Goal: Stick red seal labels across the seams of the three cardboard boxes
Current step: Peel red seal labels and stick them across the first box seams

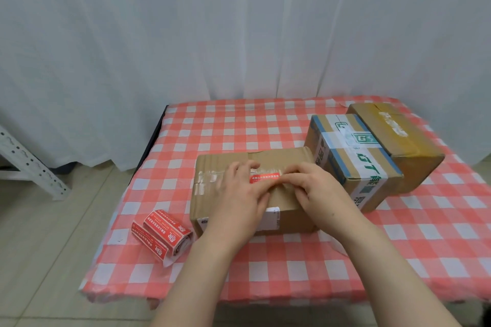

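Left hand (239,193) and right hand (321,188), fingers pretty much flat and gripping nothing, press a red seal label (261,178) onto the nearest box (220,162).

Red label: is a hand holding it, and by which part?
Not gripped: the left hand and right hand press the red label flat onto the box.

white curtain (186,34) across the whole back, pale tiled floor (53,220), table in a red-and-white checked cloth (239,124), bit of grey metal rack (29,164) far left
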